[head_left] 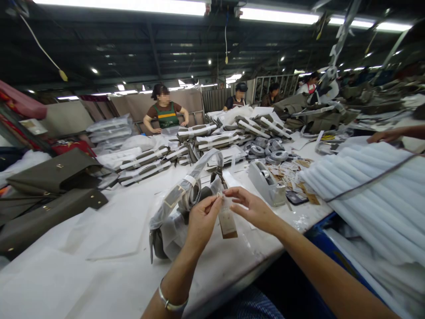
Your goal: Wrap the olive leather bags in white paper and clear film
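Note:
My left hand (203,221), a metal bangle on its wrist, is closed in a pinch on a thin pale string. From about there a brown paper hang tag (228,225) dangles under a clear plastic cover. My right hand (254,209) is close by with its fingers apart, the fingertips near the string; whether they touch it I cannot tell. Beside my left hand stands a dark olive handbag (158,243), partly wrapped in white sheet. Its strap (172,197) is covered in clear plastic and bound with a white band. My left hand hides part of the bag.
A tape dispenser (267,184) and a phone (296,197) sit right of the bag. White foam sheets (368,177) are stacked at right, near another person's hand (388,134). Olive bags (53,175) lie left; wrapped bags (146,166) are piled behind. Co-workers (166,110) stand across the table.

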A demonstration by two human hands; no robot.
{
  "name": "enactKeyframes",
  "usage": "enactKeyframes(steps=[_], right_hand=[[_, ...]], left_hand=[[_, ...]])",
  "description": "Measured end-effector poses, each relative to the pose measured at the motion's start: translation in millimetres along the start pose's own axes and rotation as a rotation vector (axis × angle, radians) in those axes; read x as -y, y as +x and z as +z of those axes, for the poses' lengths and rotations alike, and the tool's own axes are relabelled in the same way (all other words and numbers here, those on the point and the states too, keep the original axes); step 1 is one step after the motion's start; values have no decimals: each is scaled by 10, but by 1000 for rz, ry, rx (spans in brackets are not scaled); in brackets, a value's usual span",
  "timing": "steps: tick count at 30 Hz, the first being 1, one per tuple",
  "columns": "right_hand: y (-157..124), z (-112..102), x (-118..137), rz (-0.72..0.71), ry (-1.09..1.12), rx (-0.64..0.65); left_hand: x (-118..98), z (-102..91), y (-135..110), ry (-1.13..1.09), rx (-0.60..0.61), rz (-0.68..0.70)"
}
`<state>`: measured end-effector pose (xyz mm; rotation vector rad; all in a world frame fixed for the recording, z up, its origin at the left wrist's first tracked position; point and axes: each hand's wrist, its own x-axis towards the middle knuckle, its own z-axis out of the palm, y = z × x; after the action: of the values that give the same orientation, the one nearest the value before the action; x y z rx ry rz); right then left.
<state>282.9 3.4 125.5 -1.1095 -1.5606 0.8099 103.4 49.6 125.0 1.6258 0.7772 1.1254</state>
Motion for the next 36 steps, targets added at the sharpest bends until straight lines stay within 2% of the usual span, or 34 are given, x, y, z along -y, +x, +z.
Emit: enactKeyframes(steps=[3, 6, 10, 12, 16, 18, 22, 25, 30, 36], right_hand=[[-157, 166, -201, 124, 151, -49], [-243, 281, -272, 245, 357, -52], [-310, 321, -250, 255, 658, -100], [-339, 334, -250, 251, 750, -139], [-371, 383, -273, 224, 774, -183], [-376, 396, -277, 226, 769, -225], [-406, 367, -285, 254, 824, -269], [-460, 334, -314, 278, 954, -244], [-567, 370, -351, 330, 1129, -150], [-633, 434, -271, 425, 1104, -81]], left_hand=[[12, 20, -21, -33, -36, -42], [5, 43, -61, -52, -26, -69], [-13, 61, -137, -275, 31, -193], [-7, 76, -168, -301, 59, -229], [4, 96, -212, -201, 48, -202], [-17, 76, -232, -232, 20, -213], [-129, -40, -264, -536, 2, -273], [-251, -131, -275, -678, -11, -238], [-418, -182, -262, -591, -15, -187], [-557, -215, -167, -335, 59, -152]])
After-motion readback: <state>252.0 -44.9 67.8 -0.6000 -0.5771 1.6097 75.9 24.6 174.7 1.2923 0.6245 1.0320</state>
